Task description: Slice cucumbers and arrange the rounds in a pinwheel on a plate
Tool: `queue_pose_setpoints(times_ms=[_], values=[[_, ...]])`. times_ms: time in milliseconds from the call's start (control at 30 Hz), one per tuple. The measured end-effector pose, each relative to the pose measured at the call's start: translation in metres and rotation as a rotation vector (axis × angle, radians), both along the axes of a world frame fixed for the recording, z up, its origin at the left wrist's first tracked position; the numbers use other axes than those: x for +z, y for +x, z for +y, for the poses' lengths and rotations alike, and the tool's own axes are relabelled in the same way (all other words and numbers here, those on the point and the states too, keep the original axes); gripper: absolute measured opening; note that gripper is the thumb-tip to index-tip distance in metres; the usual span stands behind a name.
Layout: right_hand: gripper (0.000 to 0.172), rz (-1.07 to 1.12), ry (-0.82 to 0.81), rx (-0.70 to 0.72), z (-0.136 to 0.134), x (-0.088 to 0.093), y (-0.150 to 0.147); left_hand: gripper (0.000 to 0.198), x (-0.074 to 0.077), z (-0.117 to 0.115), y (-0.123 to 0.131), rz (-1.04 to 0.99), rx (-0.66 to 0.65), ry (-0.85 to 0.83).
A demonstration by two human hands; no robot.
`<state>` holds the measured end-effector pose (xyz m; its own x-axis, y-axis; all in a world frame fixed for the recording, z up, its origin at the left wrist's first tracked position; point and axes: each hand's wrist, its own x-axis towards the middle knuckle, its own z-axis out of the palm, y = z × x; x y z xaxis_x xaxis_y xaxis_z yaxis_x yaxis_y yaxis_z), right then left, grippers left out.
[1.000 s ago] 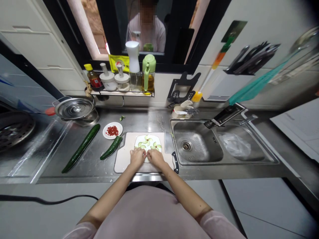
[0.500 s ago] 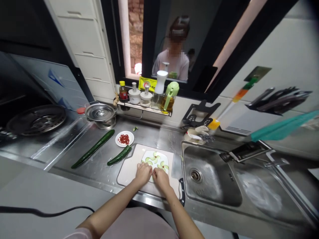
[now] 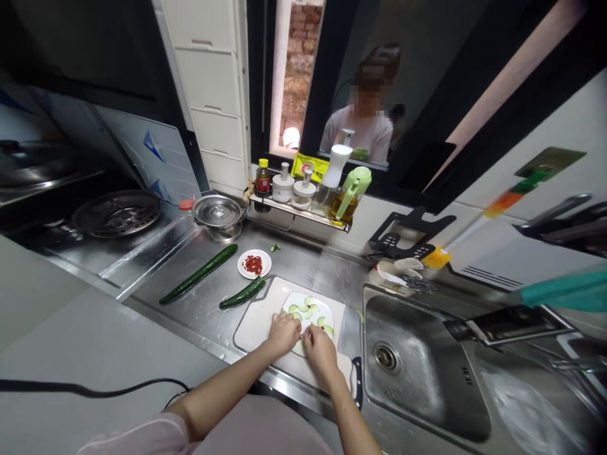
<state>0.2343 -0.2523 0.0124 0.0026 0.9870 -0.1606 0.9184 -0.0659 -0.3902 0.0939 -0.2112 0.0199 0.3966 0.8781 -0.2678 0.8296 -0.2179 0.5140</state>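
My left hand (image 3: 283,334) and my right hand (image 3: 319,347) rest side by side at the near edge of a white plate (image 3: 327,311) on a white cutting board (image 3: 256,322). Pale green cucumber slices (image 3: 307,310) lie in a ring on the plate. Both hands have their fingers curled down at the slices nearest me; what the fingertips pinch is too small to make out. A knife (image 3: 353,354) lies along the board's right edge, its black handle toward me.
A whole cucumber (image 3: 199,273), a shorter cucumber piece (image 3: 243,293) and a small dish of chopped red chilli (image 3: 254,263) lie left of the board. A sink (image 3: 417,373) is to the right. A lidded pot (image 3: 219,216), a condiment shelf (image 3: 303,189) and a stove (image 3: 114,215) stand behind.
The camera has tilted up and swung to the right, so the counter appears lower and more slanted. Both hands stay together at the plate's near edge.
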Motion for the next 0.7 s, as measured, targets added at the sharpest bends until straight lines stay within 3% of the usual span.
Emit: queue_pose_setpoints(times_ms=[200,300,467,700], values=[[0.026,0.135,0.109,-0.062,-0.001,0.009,0.008,0.014,0.005,0.0,-0.005,-0.066,0.048,0.025],[0.03,0.221,0.145,-0.093,-0.004,0.016,0.017,0.014,0.01,0.006,-0.015,-0.137,0.131,0.05],[0.036,0.307,0.176,-0.167,-0.014,0.022,0.031,0.014,0.011,0.03,-0.049,-0.297,0.369,0.126],[0.041,0.323,0.167,-0.215,-0.023,0.019,0.034,0.025,-0.009,0.088,-0.091,-0.623,0.803,0.221]])
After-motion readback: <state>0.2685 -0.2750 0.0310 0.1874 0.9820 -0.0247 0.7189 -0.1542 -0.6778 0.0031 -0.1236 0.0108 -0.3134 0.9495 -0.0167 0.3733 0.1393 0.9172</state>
